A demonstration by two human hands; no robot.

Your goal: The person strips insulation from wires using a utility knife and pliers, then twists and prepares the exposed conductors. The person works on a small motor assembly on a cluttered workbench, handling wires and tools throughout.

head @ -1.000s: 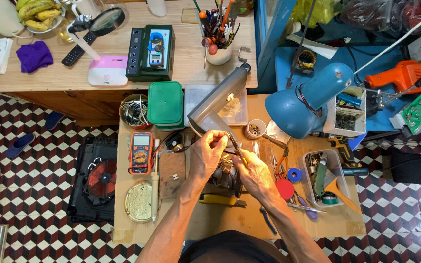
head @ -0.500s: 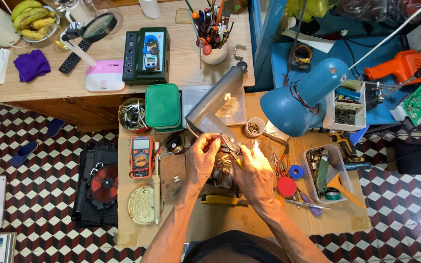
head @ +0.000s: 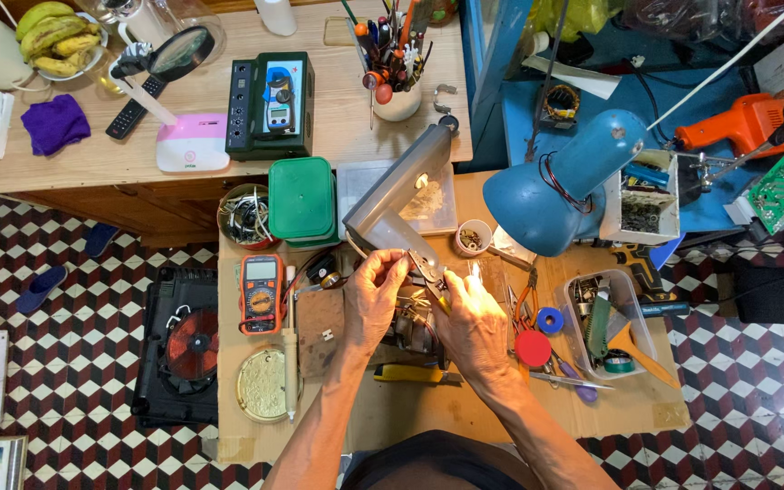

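Left hand: raised over the middle of the low table, fingers curled shut; the fingertips pinch the jaws end of a pair of pliers, or something tiny held there, too small to tell which.
Right hand: just right of the left one, closed around the pliers' handles, the tool's tip pointing up and left toward the left fingertips.
Pliers: held in the air between the two hands, above a small dark metal assembly.
Metal assembly: lies on the table under the hands, mostly hidden by them; its kind cannot be told.
Left of the hands: an orange multimeter, a soldering iron lying lengthwise, a round tin near the table's front.
Behind the hands: a green box, a bowl of wires, a clear lidded box with its lid propped open, a small cup of screws.
Right of the hands: a blue desk lamp, a red round disc, a clear tray of tools.
Front of the hands: a yellow-handled tool lying flat.
Floor: black, white and red checked tiles.
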